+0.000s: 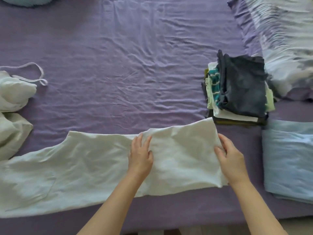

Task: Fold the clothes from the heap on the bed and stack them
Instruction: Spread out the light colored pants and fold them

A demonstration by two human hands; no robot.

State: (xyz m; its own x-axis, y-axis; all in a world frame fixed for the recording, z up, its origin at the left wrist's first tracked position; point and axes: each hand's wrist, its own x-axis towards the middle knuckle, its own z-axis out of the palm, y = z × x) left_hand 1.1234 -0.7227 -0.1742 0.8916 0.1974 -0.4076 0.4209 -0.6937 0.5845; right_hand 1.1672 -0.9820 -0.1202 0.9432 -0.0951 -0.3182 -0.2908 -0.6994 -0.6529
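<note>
Lay flat along the near edge of the bed (135, 56) — a long pale garment (76, 167), its long axis running left to right, parallel with that edge, the wide end toward the near-left corner and the narrower end reaching right to just short of the stack of folded clothes (240, 89). Rested on the right-hand part of it, palm down with fingers straight and a little spread, the left hand (141, 154) — pressing, not gripping. Sat at the cloth's right end, the right hand (230, 158), fingers along the edge and thumb on top; whether the hem was actually pinched could not be told. Stretched away to the left of both hands, then, by far the greater length of the fabric, with only a short section between them. Judged likely next: that short right end brought over leftward, across the line held down by the left hand. Waited at the left edge, well apart, the remaining heap (13, 102); beside the stack, near the right edge, a folded blue piece (289, 160).
</note>
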